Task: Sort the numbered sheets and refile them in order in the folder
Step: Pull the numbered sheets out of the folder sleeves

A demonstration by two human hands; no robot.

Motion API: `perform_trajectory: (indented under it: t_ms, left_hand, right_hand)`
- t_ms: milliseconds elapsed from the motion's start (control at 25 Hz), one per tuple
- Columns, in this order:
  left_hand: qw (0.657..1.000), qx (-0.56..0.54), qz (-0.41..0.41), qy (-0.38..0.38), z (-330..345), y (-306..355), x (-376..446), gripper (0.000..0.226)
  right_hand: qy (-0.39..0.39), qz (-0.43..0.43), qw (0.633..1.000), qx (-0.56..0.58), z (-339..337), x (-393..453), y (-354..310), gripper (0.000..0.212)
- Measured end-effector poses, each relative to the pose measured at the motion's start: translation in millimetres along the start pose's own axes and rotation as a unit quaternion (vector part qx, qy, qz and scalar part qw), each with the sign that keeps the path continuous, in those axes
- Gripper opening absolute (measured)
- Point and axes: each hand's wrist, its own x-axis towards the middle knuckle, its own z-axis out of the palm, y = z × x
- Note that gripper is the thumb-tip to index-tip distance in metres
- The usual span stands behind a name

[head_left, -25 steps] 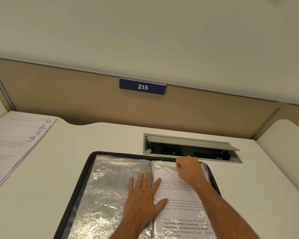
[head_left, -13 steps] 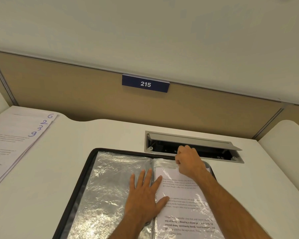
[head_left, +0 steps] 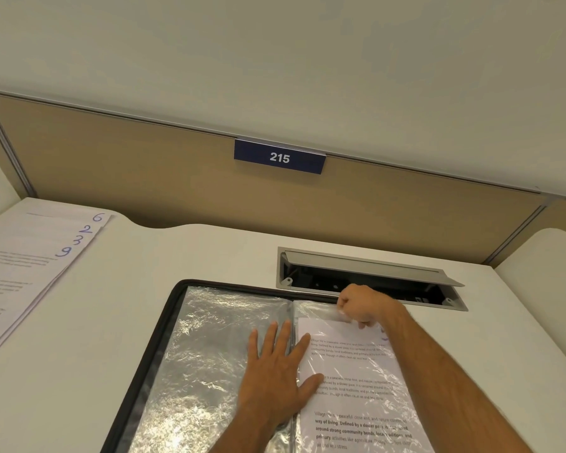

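A: While the left hand (head_left: 275,377) lies flat, fingers spread across the spine of the open display folder (head_left: 174,325), why press there?

B: Likely to pin the binding so the plastic sleeve (head_left: 311,308) stays put.

A: Right hand (head_left: 361,304)?

B: Curled at the sleeve's top edge, pinching it, or the printed sheet (head_left: 356,380) inside; cannot tell which. Sheet sits partway in the right-hand pocket.

A: Other pages?

B: Fanned stack of numbered sheets (head_left: 30,253) far left on the desk (head_left: 128,305), corners showing 6, 2, 3, 9: staggered to read the numbers, I judge.
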Motion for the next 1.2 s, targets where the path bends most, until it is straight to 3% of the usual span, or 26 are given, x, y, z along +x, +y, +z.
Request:
perform_trajectory:
  t_ms: [200,280,480,720,1040,1200]
  left_hand:
    - [1.0,-0.002,0.0,0.007,1,1,0,0.072]
    - [1.0,-0.001,0.001,0.01,1,1,1,0.075]
    - [1.0,-0.015,0.004,0.008,-2,1,1,0.085]
    - [1.0,-0.019,0.011,0.011,-4,1,2,0.09]
    - [1.0,-0.022,0.009,-0.011,-2,1,0,0.093]
    - [0.998,-0.059,-0.015,0.017,-13,0,-3,0.1]
  right_hand:
    - [-0.079,-0.004,0.996,-0.049,-2,8,-2,0.004]
    - [-0.06,-0.022,0.997,-0.054,2,10,-1,0.016]
    - [0.131,-0.046,0.989,-0.051,-2,18,-4,0.009]
    - [0.355,-0.069,0.926,-0.109,-39,34,-7,0.009]
    - [0.515,-0.128,0.846,-0.062,-115,12,-8,0.013]
    - [0.523,-0.169,0.835,0.02,-147,-26,-10,0.011]
